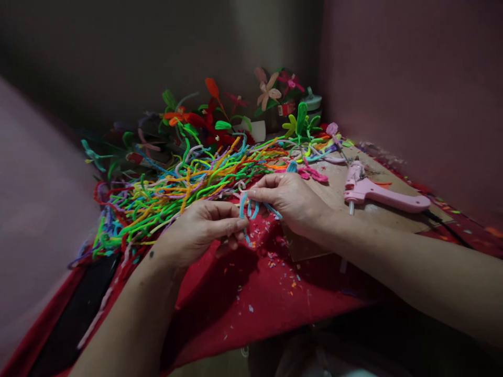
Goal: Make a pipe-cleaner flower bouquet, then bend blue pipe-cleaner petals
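My left hand [202,230] and my right hand [291,200] meet over a red cloth [255,298], both pinching a light blue pipe cleaner [249,209] bent into loops between them. The left fingers close on its lower end, the right fingers on its upper part. Just behind the hands lies a big heap of coloured pipe cleaners [173,193] in green, yellow, orange and purple.
A pink glue gun [377,193] lies on a cardboard sheet [377,214] to the right, its cord running off right. Finished pipe-cleaner flowers [271,91] stand at the back by the wall. Small coloured scraps litter the cloth. Walls close in on both sides.
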`<state>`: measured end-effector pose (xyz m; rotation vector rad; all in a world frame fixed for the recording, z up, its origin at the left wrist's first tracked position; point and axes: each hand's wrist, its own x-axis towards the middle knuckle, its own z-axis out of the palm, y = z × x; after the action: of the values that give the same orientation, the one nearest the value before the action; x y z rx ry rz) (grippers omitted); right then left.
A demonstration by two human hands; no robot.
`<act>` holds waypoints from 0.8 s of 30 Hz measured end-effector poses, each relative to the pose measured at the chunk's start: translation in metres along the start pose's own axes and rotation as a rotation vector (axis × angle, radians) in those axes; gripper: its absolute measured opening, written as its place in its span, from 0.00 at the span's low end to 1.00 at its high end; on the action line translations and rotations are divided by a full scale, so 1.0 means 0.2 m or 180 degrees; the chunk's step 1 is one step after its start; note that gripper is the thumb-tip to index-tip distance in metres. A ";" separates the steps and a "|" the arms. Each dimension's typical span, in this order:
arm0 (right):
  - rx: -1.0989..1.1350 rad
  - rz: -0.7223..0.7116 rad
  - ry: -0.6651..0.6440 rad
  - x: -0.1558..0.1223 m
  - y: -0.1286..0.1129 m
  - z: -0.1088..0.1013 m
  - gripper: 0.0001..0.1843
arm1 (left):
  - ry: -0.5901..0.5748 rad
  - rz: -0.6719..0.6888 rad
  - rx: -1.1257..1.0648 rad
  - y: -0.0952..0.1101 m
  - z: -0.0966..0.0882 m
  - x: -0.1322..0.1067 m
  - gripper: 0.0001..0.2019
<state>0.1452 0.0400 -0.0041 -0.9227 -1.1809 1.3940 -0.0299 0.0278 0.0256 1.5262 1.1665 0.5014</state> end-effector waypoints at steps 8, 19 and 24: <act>-0.0006 0.0060 -0.0151 -0.01 -0.01 0.00 0.07 | 0.0911 0.0768 -0.0531 0.02 0.05 -0.02 0.02; -0.0047 0.0012 -0.0196 -0.01 0.00 0.00 0.08 | 0.1552 0.1084 0.0293 0.04 0.12 -0.05 0.01; -0.0122 0.0065 -0.0201 -0.01 -0.01 0.00 0.08 | 0.1516 0.0988 0.0304 0.05 0.12 -0.05 0.01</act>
<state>0.1458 0.0377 -0.0026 -0.9257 -1.2524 1.4303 -0.0105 0.0082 0.0296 1.7357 1.3279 1.0755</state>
